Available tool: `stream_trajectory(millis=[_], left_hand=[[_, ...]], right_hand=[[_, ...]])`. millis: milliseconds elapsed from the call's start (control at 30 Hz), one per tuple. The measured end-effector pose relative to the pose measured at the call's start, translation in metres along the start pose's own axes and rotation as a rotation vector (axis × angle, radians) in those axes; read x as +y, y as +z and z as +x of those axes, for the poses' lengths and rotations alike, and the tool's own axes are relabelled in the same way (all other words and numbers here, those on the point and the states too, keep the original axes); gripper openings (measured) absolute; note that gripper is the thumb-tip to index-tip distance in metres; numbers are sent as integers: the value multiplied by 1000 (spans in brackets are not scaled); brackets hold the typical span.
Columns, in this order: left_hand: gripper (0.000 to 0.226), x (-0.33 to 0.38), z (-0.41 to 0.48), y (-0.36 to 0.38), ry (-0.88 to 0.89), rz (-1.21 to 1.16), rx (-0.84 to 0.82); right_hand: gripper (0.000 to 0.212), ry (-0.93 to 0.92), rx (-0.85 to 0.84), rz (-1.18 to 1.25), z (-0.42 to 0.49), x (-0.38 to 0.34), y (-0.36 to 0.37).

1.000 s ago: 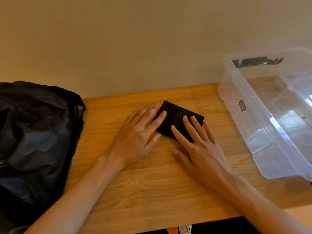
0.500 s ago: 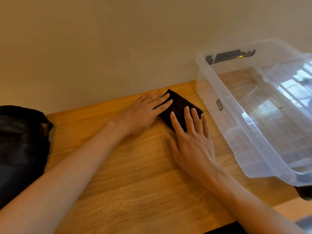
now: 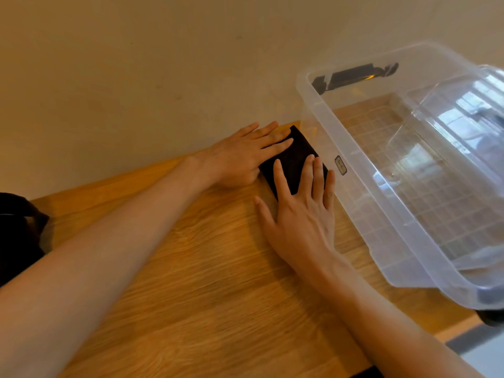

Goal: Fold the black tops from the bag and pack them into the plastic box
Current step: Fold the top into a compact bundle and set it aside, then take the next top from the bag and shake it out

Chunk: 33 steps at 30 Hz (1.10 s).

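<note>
Both flat, the left hand (image 3: pixel 240 156) and right hand (image 3: pixel 302 214) press the folded black top (image 3: pixel 293 162), half covering it; the bag (image 3: pixel 19 233) is cut off

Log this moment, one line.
left hand: flat on folded black top | right hand: same | plastic box: no top visible inside

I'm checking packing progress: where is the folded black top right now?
In the head view, the folded black top lies on the wooden table, under the left hand and right hand, beside the plastic box, not inside it.
</note>
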<state>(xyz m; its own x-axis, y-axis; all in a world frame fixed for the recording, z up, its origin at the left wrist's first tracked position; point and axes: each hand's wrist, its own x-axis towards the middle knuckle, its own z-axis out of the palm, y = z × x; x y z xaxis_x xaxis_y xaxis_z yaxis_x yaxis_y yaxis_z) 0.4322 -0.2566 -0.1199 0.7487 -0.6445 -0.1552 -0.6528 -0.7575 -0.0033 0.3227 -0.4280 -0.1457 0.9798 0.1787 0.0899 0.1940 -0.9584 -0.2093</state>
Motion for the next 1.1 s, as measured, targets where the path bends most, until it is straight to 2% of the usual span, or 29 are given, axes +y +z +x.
stream_trajectory(millis=[200, 433, 600, 833, 967, 1100], left_hand=[[81, 5, -34, -8, -46, -102, 86], [75, 11, -142, -4, -310, -59, 81], [75, 64, -265, -24, -639, -149, 202], [69, 136, -428, -41, -1093, -101, 331], [74, 157, -489, -26, -1256, -112, 320], [75, 168, -517, -14, -1308, -39, 293]], right_hand=[[76, -23, 30, 47, -8, 6, -10], [77, -159, -4, 142, -9, -30, -31], [75, -384, -64, 244, -21, -87, -59], [74, -705, -120, 232, -53, -194, -81], [73, -869, -120, 223, -68, -255, -80], [67, -1071, -195, 261, -72, -308, -71]])
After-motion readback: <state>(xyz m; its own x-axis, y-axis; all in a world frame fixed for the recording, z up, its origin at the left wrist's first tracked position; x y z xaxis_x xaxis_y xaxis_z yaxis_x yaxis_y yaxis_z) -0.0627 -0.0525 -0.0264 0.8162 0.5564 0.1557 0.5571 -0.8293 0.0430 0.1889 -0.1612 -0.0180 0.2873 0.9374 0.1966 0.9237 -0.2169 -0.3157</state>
